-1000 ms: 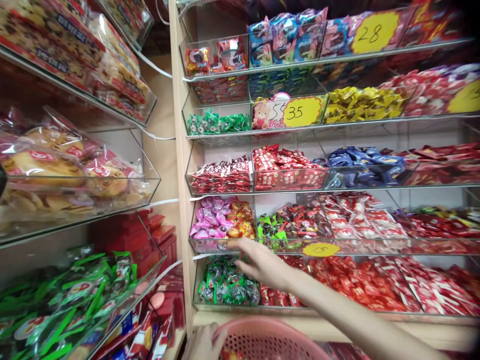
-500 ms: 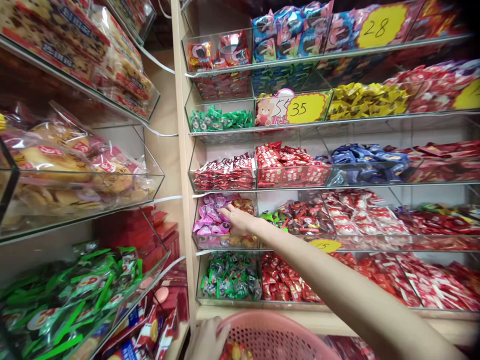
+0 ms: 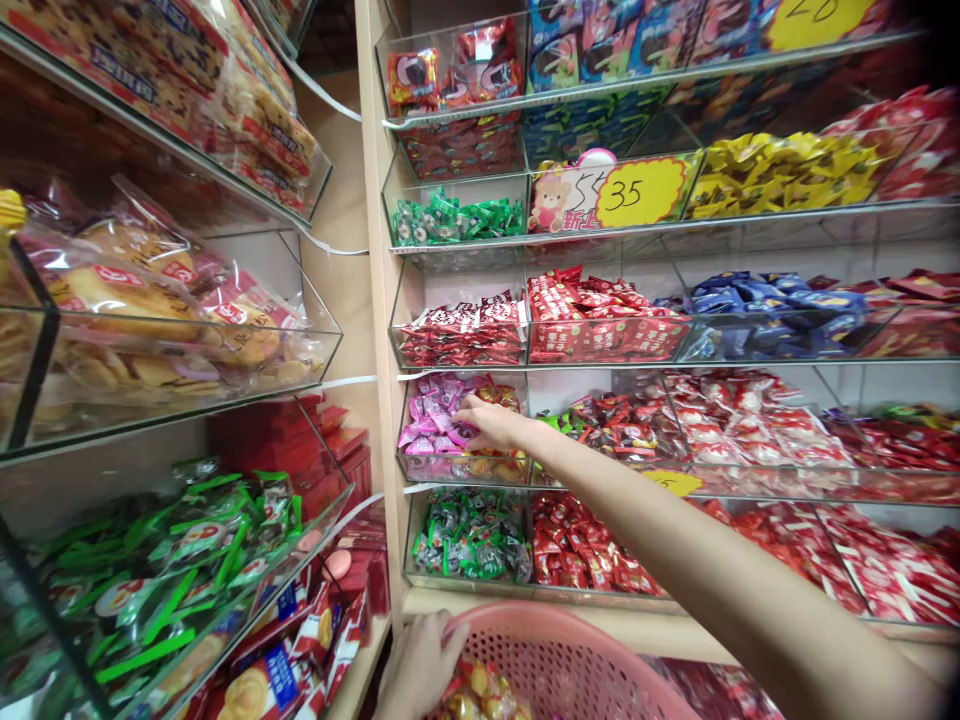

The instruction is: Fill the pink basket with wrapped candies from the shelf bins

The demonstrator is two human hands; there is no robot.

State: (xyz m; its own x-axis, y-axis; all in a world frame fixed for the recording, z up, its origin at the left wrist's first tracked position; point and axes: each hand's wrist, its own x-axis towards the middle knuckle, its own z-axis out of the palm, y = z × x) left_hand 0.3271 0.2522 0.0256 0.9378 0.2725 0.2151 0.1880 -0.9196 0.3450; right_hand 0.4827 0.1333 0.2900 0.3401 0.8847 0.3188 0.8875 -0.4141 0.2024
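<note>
My right hand (image 3: pixel 491 424) reaches into a clear bin (image 3: pixel 420 468), its fingers bent and close together among the candies. Its fingertips touch pink-wrapped candies (image 3: pixel 435 408); whether one is between them is hidden. Gold-and-red wrapped candies (image 3: pixel 499 393) lie in the same bin, partly behind the hand. At the bottom, my left hand (image 3: pixel 421 662) is closed on the near-left rim of a pink plastic basket (image 3: pixel 559 640) with a perforated wall. Inside the basket lie several gold-wrapped candies (image 3: pixel 484 692).
Shelves of clear bins hold wrapped sweets, with green packets (image 3: pixel 472 540) just below my right hand and red packets (image 3: pixel 469 330) above. A wooden post (image 3: pixel 380 300) divides these from the left shelves, with bagged pastries (image 3: pixel 127 290) and green-edged packets (image 3: pixel 187 560). Price tags (image 3: pixel 643 192) hang in front.
The view has shifted, so the shelves sit slightly further right and higher. My right hand stays in the bin, its fingers drawn in a little. More gold-wrapped candies show in the basket.
</note>
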